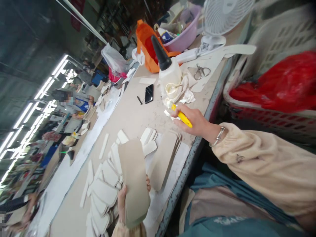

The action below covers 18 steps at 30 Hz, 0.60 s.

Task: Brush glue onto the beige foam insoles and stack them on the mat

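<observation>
My right hand (194,121) grips a brush by its yellow handle (184,119). The brush's tip is beside a glue-smeared cup (172,90) at the foot of a white bottle with a black nozzle (161,56). My left hand (122,200) is closed around a long beige panel (134,177) with rounded corners, held up off the table with the thumb along one edge. Right of that panel lies a stack of similar beige panels (164,158). On the left, many smaller off-white pieces (106,184) lie spread and overlapping.
A phone (149,93), a small black pen-like object (139,100) and scissors (201,71) lie farther up the table. Beyond are an orange bag (145,42), a purple basin (185,36) and a white fan (225,16). A crate with red plastic (283,85) stands right. A co-worker (76,102) sits across.
</observation>
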Tool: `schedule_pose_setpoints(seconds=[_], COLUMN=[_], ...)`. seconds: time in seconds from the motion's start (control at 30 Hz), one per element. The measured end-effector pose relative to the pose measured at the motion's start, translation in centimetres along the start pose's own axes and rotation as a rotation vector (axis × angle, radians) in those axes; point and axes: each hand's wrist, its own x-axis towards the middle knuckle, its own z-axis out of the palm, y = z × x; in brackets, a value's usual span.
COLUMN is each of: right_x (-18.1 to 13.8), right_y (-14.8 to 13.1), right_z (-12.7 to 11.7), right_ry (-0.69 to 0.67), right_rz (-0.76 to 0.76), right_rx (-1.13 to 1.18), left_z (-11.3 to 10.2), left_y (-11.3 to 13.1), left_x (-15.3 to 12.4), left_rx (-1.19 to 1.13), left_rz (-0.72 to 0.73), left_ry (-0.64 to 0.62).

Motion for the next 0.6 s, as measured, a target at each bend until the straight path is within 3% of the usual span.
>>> schedule_pose_setpoints(seconds=[0.13, 0.37, 0.6], right_x=[-0.5, -1.6, -1.5], right_y=[-0.6, -2.7, -3.7], right_z=[1.2, 3.1, 3.1], right_ry=[-0.096, -0.296, -0.376], right_rz=[0.069, 0.246, 0.322], right_rx=[0.204, 0.786, 0.635], left_z=[1.0, 2.3, 1.5], left_y=[-0.6, -4.0, -7.1], left_x=[-0.3, 1.2, 2.5], left_rx=[-0.071, -0.116, -0.239], left_rz=[-0.018, -0.207, -0.554], left_ry=[-0.151, -0.466, -0.59])
